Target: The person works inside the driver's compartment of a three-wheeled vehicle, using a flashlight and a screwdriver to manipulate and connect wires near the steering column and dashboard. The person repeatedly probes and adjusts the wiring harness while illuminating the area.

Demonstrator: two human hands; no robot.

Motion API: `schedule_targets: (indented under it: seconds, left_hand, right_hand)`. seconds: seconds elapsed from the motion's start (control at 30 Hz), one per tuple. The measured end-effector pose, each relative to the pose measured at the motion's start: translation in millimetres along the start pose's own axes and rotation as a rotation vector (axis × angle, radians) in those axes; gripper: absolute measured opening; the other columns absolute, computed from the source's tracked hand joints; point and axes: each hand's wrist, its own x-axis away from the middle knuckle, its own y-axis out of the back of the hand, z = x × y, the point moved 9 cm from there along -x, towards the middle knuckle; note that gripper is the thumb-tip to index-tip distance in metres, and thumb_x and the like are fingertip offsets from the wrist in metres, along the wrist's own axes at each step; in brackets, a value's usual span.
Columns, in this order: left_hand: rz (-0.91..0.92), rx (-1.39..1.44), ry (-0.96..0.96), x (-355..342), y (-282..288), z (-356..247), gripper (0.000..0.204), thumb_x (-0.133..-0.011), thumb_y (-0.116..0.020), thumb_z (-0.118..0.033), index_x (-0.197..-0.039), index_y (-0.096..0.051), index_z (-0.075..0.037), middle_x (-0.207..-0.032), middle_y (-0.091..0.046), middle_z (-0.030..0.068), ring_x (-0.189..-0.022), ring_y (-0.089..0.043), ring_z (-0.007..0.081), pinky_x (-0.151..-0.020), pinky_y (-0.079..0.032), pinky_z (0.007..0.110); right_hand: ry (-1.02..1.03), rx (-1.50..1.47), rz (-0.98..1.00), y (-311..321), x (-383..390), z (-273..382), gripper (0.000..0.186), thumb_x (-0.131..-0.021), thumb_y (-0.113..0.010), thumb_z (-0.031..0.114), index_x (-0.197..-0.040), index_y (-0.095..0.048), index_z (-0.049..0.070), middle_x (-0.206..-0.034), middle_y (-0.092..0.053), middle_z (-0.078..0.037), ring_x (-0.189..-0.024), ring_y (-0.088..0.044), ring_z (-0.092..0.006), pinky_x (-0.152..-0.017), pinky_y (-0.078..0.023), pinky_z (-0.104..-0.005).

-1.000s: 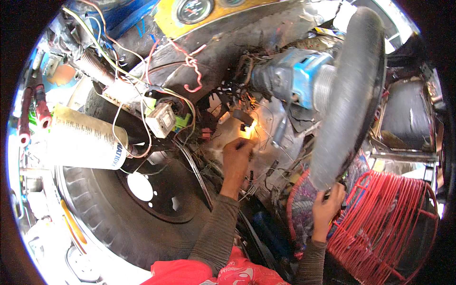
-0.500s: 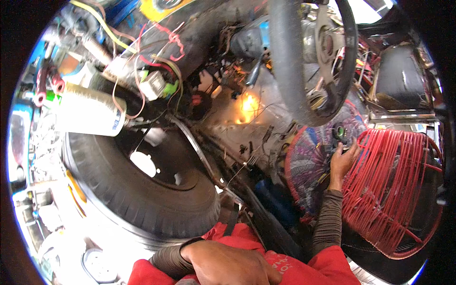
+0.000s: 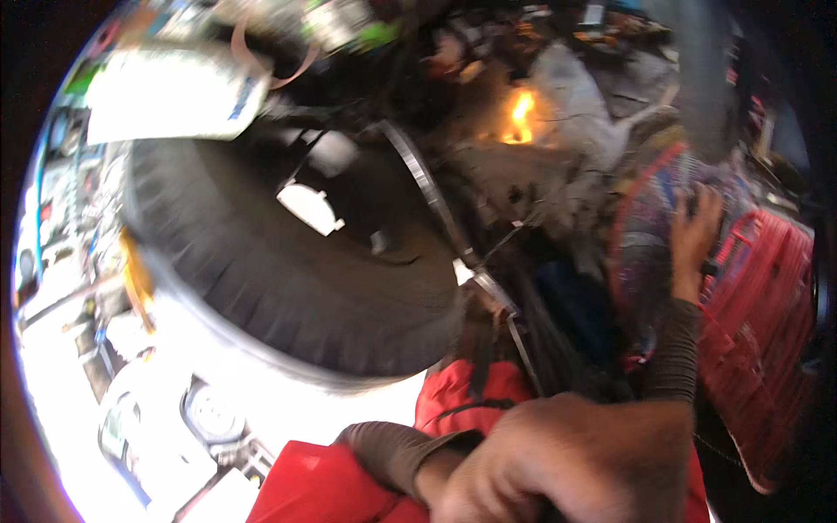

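Observation:
My right hand (image 3: 696,222) rests with fingers apart on a patterned, red-rimmed cushion (image 3: 641,218), beside a seat of red woven cord (image 3: 758,314). Along the lower edge, over red clothing (image 3: 305,479), my left hand (image 3: 558,458) is a large motion-blurred mass of skin; its fingers are not clear. A bright orange glow (image 3: 521,118) shows on the dirty metal floor above and between the hands, touched by neither.
A large black tyre (image 3: 218,270) fills the left middle, with a bent metal strip (image 3: 418,174) along its right. Above it are a pale cylinder (image 3: 174,91) and loose wires (image 3: 292,74). The blurred steering wheel (image 3: 706,78) hangs at upper right.
My left hand has drawn back from the glow to the lower edge. My right hand's fingers have spread on the cushion. The view has tipped down, losing most of the dashboard.

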Motion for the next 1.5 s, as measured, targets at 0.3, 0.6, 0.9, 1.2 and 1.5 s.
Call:
schedule_targets:
  seconds: [0.3,0.6,0.9,1.2,1.5]
  left_hand:
    - [-0.262,-0.475,0.115,-55.2,115.2,38.7,0.019,-0.097,-0.065,-0.023,-0.090,-0.067,-0.005,-0.069,-0.059,0.0014,-0.060,-0.054,0.0136,-0.061,-0.041,0.027]
    - [-1.084,-0.309,-0.009,-102.6,361.0,19.1,0.031,-0.097,-0.057,-0.027,-0.122,-0.066,-0.012,-0.113,-0.064,0.0033,-0.092,-0.059,0.0165,-0.072,-0.048,0.033]
    - [-0.928,-0.574,0.109,-137.1,381.2,23.1,0.026,-0.106,-0.054,-0.020,-0.126,-0.062,-0.006,-0.111,-0.065,0.0050,-0.097,-0.060,0.0134,-0.082,-0.051,0.029]
    - [-0.851,-1.007,0.107,-144.8,375.4,-24.7,0.028,-0.102,-0.058,-0.022,-0.120,-0.063,-0.001,-0.114,-0.066,0.0085,-0.104,-0.062,0.0162,-0.087,-0.049,0.031]
    - [-0.829,-1.515,-0.106,-199.8,371.3,-37.8,0.033,-0.091,-0.073,-0.022,-0.113,-0.065,0.002,-0.102,-0.071,0.0107,-0.094,-0.067,0.0201,-0.087,-0.052,0.036]
  right_hand:
    - [-0.103,0.302,0.123,-5.6,-30.5,-13.1,0.033,-0.087,-0.072,0.024,-0.114,-0.064,0.007,-0.120,-0.063,-0.012,-0.115,-0.058,-0.0310,-0.099,-0.041,-0.0455]
    - [-0.113,0.123,-0.010,14.3,-29.0,28.3,0.047,-0.082,-0.074,0.019,-0.124,-0.062,0.000,-0.130,-0.058,-0.020,-0.124,-0.053,-0.0370,-0.107,-0.037,-0.0489]
    - [-0.515,-1.007,0.364,-166.5,-41.9,196.0,0.041,-0.094,-0.074,0.016,-0.128,-0.062,-0.003,-0.123,-0.065,-0.010,-0.110,-0.062,-0.0172,-0.096,-0.050,-0.0300]
    - [-0.685,-1.514,0.163,-192.4,-52.2,209.6,0.034,-0.092,-0.074,0.008,-0.122,-0.063,-0.002,-0.105,-0.069,-0.012,-0.095,-0.069,-0.0194,-0.084,-0.058,-0.0324]
    - [-0.819,-1.674,0.199,-215.2,-31.6,186.7,0.041,-0.086,-0.072,-0.005,-0.125,-0.058,-0.001,-0.118,-0.064,-0.011,-0.109,-0.064,-0.0192,-0.094,-0.054,-0.0314]
